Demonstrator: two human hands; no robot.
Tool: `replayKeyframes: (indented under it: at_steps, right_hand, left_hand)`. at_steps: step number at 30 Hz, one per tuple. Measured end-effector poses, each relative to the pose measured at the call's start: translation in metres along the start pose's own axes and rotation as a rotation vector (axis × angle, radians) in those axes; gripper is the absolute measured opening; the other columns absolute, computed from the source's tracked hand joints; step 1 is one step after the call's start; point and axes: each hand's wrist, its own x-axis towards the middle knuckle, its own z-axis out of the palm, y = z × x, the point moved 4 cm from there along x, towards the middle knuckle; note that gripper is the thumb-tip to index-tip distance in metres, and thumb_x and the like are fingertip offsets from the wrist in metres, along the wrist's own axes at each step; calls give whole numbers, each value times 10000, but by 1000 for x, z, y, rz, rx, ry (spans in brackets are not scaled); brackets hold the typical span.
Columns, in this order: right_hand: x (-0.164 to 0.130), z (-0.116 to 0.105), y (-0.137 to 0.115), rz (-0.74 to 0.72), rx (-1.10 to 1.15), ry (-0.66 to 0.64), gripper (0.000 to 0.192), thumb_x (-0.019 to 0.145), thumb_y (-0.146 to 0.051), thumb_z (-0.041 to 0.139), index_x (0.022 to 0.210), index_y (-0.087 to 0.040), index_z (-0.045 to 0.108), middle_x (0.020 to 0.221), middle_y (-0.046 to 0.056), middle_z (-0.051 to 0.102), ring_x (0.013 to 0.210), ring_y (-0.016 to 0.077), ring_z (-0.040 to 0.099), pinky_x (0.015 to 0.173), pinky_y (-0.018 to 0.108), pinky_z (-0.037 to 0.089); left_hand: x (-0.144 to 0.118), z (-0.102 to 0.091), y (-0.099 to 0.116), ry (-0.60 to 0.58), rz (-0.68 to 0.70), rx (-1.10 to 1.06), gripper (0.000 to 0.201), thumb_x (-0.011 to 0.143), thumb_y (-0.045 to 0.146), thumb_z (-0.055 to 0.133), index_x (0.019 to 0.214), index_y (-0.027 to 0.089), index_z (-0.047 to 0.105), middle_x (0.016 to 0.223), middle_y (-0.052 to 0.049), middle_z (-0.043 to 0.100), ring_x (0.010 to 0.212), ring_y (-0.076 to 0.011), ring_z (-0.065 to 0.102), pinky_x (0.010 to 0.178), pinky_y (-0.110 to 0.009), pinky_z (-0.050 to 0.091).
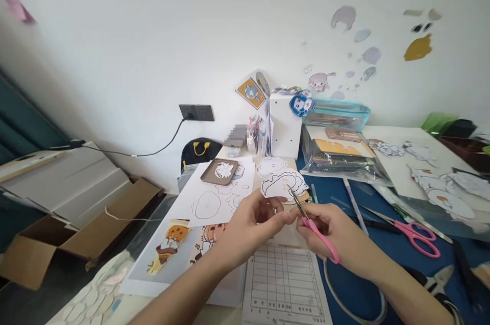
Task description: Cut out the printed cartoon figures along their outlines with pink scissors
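While I watch through the head camera, my left hand [248,223] pinches the lower edge of a paper cutout [284,183] between thumb and fingertips, holding it up above the printed grid sheet [285,284]. The cutout is a white outlined drawing, and it rises from the pinch toward the right, so most of it lies above and right of the left fingers. My right hand [337,233] is clenched around the pink handles of small scissors [312,223], with fingers wrapped over the loops. Their blades point up and left, and the tips meet the cutout's lower right edge, just beside the left thumb. I cannot tell how far the blades are parted.

Relative to the grid sheet, 1 white sheet with pencilled ovals [218,197] lies up and left, bearing a small brown tray [219,171]. Coloured character prints [170,243] sit just left of it. A second pair of pink scissors [415,235] lies well to its right on the blue mat [386,258]. A white box [285,131] stands beyond it by the wall, and a cardboard box [49,243] sits on the floor far to its left.
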Motion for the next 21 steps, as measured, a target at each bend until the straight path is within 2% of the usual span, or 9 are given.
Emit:
replayKeyframes:
  at_steps: [2, 4, 8, 12, 14, 16, 18, 21]
  right_hand:
    - [0, -7, -7, -40, -3, 53, 98, 827, -113, 511, 808, -204, 544, 537, -126, 275, 439, 73, 236, 431, 229, 240]
    - [0, -14, -23, -93, -19, 105, 73, 861, -182, 542, 794, -201, 525, 523, -134, 276, 415, 71, 253, 432, 230, 245]
    - [-1, -22, -82, -239, -90, 139, 125, 865, -254, 570, 766, -210, 509, 514, -120, 331, 426, 78, 300, 443, 243, 259]
    - [-9, -17, -142, -390, -211, 170, 70, 849, -230, 573, 784, -209, 556, 568, -95, 331, 475, 91, 291, 446, 243, 265]
    - [-15, -12, -159, -428, -286, 200, 57, 842, -199, 568, 785, -206, 572, 585, -84, 341, 504, 100, 300, 461, 244, 276]
    - [-21, -7, -167, -434, -351, 229, 71, 826, -164, 571, 767, -204, 573, 602, -69, 374, 542, 114, 335, 494, 250, 301]
    - [-25, -5, -167, -418, -417, 244, 86, 804, -142, 578, 751, -208, 564, 611, -62, 395, 564, 124, 357, 511, 253, 314]
    - [-28, -4, -160, -382, -555, 236, 150, 805, -141, 563, 701, -226, 495, 591, -75, 352, 545, 121, 320, 487, 241, 303]
  left_hand:
    - [6, 1, 10, 40, 38, 29, 208, 840, 358, 657, 904, 180, 571, 786, 6, 551, 619, -99, 472, 531, -225, 362]
    - [14, 5, 31, 57, 95, 50, 245, 810, 363, 688, 917, 172, 580, 832, -19, 579, 685, -128, 513, 550, -237, 388]
    - [23, 14, 92, 116, 279, 47, 251, 817, 357, 671, 973, 187, 574, 873, -29, 613, 777, -154, 558, 620, -246, 436]
    - [6, 15, 139, 234, 464, 20, 221, 864, 368, 593, 1010, 206, 552, 945, -36, 617, 851, -159, 567, 702, -256, 452]
    - [-8, 12, 149, 308, 515, 38, 187, 879, 382, 576, 965, 216, 566, 912, -26, 619, 840, -159, 558, 713, -259, 439]
    - [-21, 9, 153, 320, 486, 71, 224, 864, 426, 591, 965, 227, 581, 831, -15, 599, 791, -163, 545, 672, -262, 424]
    - [-31, 6, 152, 333, 410, 114, 254, 847, 469, 601, 946, 236, 588, 835, -17, 599, 777, -169, 529, 643, -267, 402]
    - [-39, 3, 154, 397, 371, 186, 255, 839, 502, 595, 861, 248, 589, 808, -7, 603, 771, -174, 514, 624, -271, 370]
